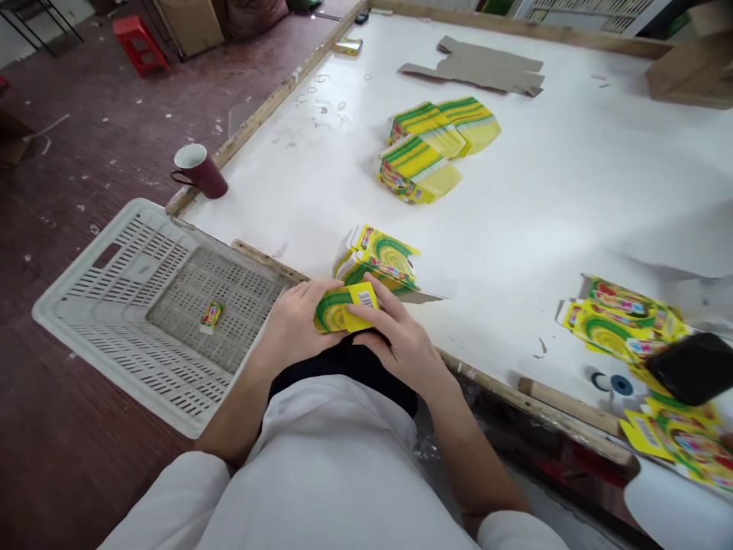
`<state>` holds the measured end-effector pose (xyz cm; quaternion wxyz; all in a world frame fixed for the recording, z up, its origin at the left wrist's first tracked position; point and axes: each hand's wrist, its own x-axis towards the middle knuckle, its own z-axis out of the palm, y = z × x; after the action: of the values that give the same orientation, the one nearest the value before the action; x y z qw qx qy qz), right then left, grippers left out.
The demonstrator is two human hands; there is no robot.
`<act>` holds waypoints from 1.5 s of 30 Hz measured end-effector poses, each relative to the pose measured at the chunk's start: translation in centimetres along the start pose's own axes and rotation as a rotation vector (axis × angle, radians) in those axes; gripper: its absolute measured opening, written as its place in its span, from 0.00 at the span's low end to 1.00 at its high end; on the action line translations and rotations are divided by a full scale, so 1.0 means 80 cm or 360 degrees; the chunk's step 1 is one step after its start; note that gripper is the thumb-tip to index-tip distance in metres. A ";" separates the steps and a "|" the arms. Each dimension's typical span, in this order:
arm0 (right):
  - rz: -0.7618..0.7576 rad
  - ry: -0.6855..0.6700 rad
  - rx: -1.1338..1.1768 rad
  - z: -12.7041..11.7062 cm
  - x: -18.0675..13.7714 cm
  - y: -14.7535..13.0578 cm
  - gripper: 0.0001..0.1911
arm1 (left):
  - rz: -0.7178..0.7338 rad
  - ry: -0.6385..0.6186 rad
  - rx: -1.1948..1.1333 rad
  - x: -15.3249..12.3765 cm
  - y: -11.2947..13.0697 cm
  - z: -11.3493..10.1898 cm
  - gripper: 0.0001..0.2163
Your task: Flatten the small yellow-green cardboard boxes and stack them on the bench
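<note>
Both hands hold one small yellow-and-green printed carton (342, 312) at the near edge of the white table (573, 198). My left hand (301, 321) wraps its left side, fingers curled. My right hand (395, 332) pinches its right end, where a barcode flap shows. Just beyond the hands lies a small pile of flat cartons (381, 260) of the same print. One finished small carton (211, 315) lies in the white slatted crate (103, 305) to the left.
Stacks of flat cartons (435, 145) sit mid-table; more cartons (630, 325) and a black phone (692, 367) lie at the right. A dark red mug (200, 169) stands on the table's left corner. Brown cardboard (481, 67) lies at the back, a red stool (137, 42) on the floor.
</note>
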<state>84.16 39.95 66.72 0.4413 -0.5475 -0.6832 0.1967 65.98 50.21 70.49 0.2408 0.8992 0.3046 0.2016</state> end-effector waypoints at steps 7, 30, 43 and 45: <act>0.0039 -0.0140 0.0061 -0.022 -0.001 0.008 0.15 | 0.0030 -0.0097 -0.0032 0.004 -0.003 -0.003 0.26; 0.0615 0.0600 -0.0684 -0.021 0.016 0.037 0.22 | -0.0743 -0.0292 -0.0870 -0.021 -0.026 0.003 0.25; 0.0310 0.0264 0.0617 0.038 0.005 -0.045 0.18 | -0.0568 0.1048 -0.2017 0.043 0.058 0.053 0.24; 0.0256 0.0205 0.0524 0.035 0.009 -0.041 0.18 | -0.0636 0.1074 -0.1925 0.041 0.054 0.053 0.28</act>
<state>79.97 40.16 67.94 0.5505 -0.5323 -0.5662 0.3049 72.48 47.99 70.23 0.6217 0.4242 0.3560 0.5538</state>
